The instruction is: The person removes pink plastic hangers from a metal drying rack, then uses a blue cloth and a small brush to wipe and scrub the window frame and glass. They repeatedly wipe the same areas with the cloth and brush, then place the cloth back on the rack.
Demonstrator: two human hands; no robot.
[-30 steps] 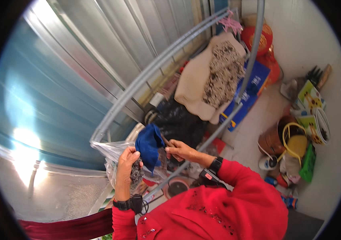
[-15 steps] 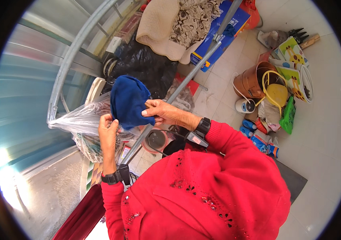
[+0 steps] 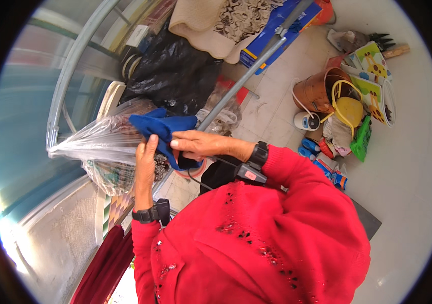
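A soft blue cloth piece (image 3: 159, 126) hangs bunched and folded between my two hands. My left hand (image 3: 146, 159) holds its left side, thumb and fingers closed on the fabric. From the right, my right hand (image 3: 203, 144) grips the cloth, its fingers curled and partly hidden. A dark opening or fold shows under the right fingers. Just behind the cloth is a clear plastic bag (image 3: 99, 144), drawn tight to the metal frame. Something dark and mesh-like (image 3: 161, 166) shows beside my left hand; I cannot tell what it is.
A metal pole (image 3: 241, 83) slants close past my right hand. Beyond lie a black plastic sheet (image 3: 173, 71), a cream quilted cloth (image 3: 195, 20) and a blue box (image 3: 256, 48). At right stand a brown bucket (image 3: 313, 93), a yellow dipper (image 3: 348, 109) and a green packet (image 3: 362, 139).
The blue cloth, raised in a rounded, cap-like shape before, is now lower and folded over. My hands have come closer together. A small brown piece by my right fingers no longer shows.
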